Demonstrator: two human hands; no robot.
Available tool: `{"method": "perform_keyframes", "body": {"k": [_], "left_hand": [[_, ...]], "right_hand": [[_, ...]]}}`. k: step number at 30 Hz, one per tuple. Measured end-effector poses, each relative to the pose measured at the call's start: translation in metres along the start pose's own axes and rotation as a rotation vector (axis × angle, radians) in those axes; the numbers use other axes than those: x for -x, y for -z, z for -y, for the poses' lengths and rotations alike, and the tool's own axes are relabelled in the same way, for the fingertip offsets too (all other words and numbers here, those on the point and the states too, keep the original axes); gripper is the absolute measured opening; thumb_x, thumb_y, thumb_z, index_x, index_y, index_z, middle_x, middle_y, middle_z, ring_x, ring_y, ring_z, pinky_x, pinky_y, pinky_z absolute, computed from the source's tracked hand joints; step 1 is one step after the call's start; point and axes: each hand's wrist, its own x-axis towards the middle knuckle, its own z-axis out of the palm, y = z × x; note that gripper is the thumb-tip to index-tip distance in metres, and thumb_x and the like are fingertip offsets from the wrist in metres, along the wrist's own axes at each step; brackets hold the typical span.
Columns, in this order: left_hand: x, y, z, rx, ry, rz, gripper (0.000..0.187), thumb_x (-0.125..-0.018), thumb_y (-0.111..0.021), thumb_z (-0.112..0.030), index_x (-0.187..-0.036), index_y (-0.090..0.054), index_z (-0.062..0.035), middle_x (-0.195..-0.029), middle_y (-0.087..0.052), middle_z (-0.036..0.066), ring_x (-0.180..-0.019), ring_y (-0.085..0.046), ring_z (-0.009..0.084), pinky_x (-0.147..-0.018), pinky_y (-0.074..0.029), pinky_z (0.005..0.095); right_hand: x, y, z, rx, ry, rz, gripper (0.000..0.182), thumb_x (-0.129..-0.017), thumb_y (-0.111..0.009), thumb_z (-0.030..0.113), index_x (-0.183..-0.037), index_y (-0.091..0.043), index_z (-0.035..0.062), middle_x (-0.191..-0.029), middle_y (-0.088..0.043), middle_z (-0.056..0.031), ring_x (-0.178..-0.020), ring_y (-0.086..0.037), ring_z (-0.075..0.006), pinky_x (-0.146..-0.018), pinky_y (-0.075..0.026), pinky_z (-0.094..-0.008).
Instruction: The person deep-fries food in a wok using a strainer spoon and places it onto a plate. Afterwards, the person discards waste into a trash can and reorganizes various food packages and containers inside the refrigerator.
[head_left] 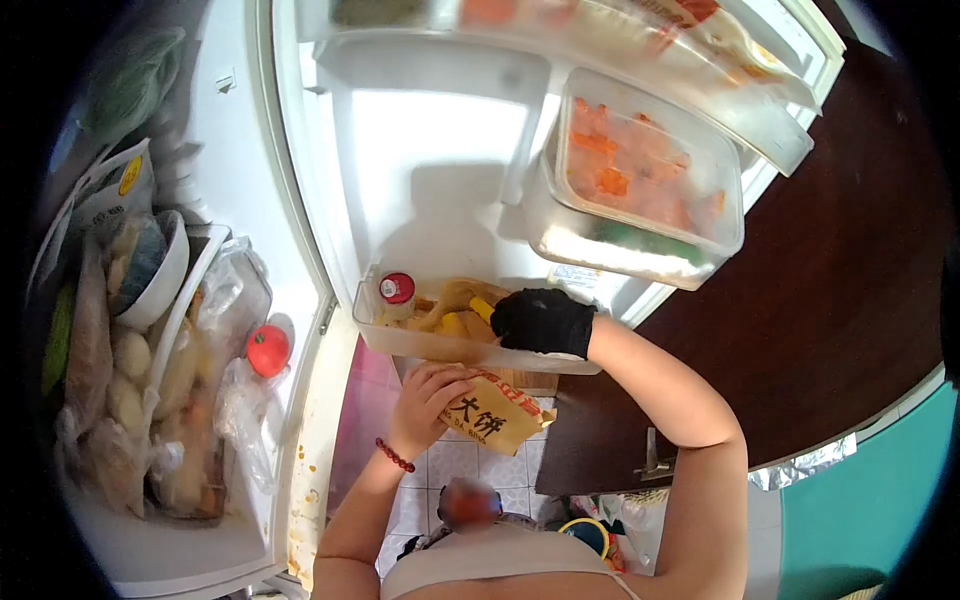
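Observation:
A brown paper bag (pixel 495 412) printed with red and black characters is gripped by my left hand (pixel 432 395), just below the door bin. My left fingers lie closed over its upper left side; a red bead bracelet circles that wrist. In a black glove, my right hand (pixel 545 322) reaches into the clear door bin (pixel 440 348). Its fingers point down among yellow and brown packets (pixel 465 318), and whether they grip anything is hidden. A small container with a red lid (pixel 397 289) stands at the bin's left end.
Above my right hand, a lidded plastic box (pixel 650 170) with orange pieces sits on the fridge door. A shelf of packages (pixel 640 45) is higher up. At left, the fridge holds bagged food, a white bowl (pixel 165 275) and a red round item (pixel 268 350). A dark wooden panel (pixel 800 280) stands right.

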Motion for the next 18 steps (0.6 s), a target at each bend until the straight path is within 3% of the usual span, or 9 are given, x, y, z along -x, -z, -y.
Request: {"method": "perform_keyframes", "body": {"k": [2,3,6,9,12,15,18], "left_hand": [[0.001,-0.002,-0.002,0.009,0.030,-0.024,0.044,-0.067,-0.064,-0.002,-0.109,-0.058,-0.0118,-0.115,-0.061,0.003,-0.108,-0.054,0.0263,-0.092,-0.039,0.0411],[0.003,-0.003,-0.003,0.015,0.043,-0.033,0.045,-0.066,-0.064,-0.001,-0.109,-0.058,-0.0118,-0.115,-0.061,0.003,-0.108,-0.054,0.0263,-0.092,-0.039,0.0413],[0.004,-0.005,0.001,-0.011,0.035,-0.022,0.038,-0.067,-0.070,-0.006,-0.103,-0.059,-0.0123,-0.114,-0.062,0.003,-0.104,-0.056,0.0273,-0.089,-0.041,0.0409],[0.004,-0.006,0.002,-0.040,0.004,0.024,0.038,-0.067,-0.069,-0.007,-0.103,-0.060,-0.0124,-0.115,-0.062,0.004,-0.104,-0.055,0.0275,-0.089,-0.041,0.0416],[0.003,-0.006,0.002,-0.035,0.008,0.071,0.048,-0.064,-0.065,-0.001,-0.110,-0.058,-0.0121,-0.117,-0.060,0.003,-0.110,-0.053,0.0262,-0.092,-0.039,0.0419],[-0.003,-0.005,-0.002,0.000,-0.016,0.035,0.048,-0.063,-0.065,-0.002,-0.110,-0.057,-0.0124,-0.117,-0.060,0.004,-0.111,-0.053,0.0264,-0.092,-0.039,0.0425],[-0.003,-0.005,-0.003,0.004,-0.020,0.046,0.049,-0.064,-0.066,-0.003,-0.111,-0.058,-0.0127,-0.118,-0.060,0.004,-0.111,-0.053,0.0267,-0.092,-0.038,0.0429]], "right_hand": [[-0.005,-0.012,-0.018,0.028,0.189,-0.218,0.014,-0.079,-0.060,0.020,-0.086,-0.064,0.0091,-0.084,-0.063,-0.0104,-0.083,-0.063,-0.0310,-0.070,-0.052,-0.0419],[-0.009,0.008,-0.008,-0.098,0.014,-0.040,0.024,-0.078,-0.061,0.018,-0.100,-0.065,0.0113,-0.100,-0.063,-0.0129,-0.093,-0.061,-0.0322,-0.077,-0.052,-0.0409],[-0.024,0.015,0.003,-0.224,0.142,-0.398,0.045,-0.076,-0.062,0.016,-0.121,-0.057,0.0138,-0.122,-0.055,-0.0152,-0.106,-0.055,-0.0324,-0.088,-0.049,-0.0398],[-0.038,0.029,0.012,-0.192,0.054,-0.224,0.065,-0.073,-0.064,0.014,-0.135,-0.045,0.0145,-0.137,-0.044,-0.0158,-0.115,-0.050,-0.0323,-0.097,-0.044,-0.0380],[-0.055,0.015,0.004,0.136,0.180,-0.189,0.067,-0.069,-0.066,0.014,-0.132,-0.046,0.0102,-0.131,-0.048,-0.0171,-0.111,-0.052,-0.0320,-0.096,-0.045,-0.0388],[-0.072,0.010,0.008,0.238,0.157,0.068,0.047,-0.065,-0.069,0.018,-0.109,-0.058,0.0070,-0.111,-0.058,-0.0156,-0.100,-0.056,-0.0303,-0.087,-0.047,-0.0401],[-0.077,0.028,0.011,0.405,0.333,0.284,0.025,-0.063,-0.070,0.021,-0.082,-0.064,0.0059,-0.085,-0.063,-0.0118,-0.085,-0.060,-0.0287,-0.075,-0.049,-0.0408]]}}
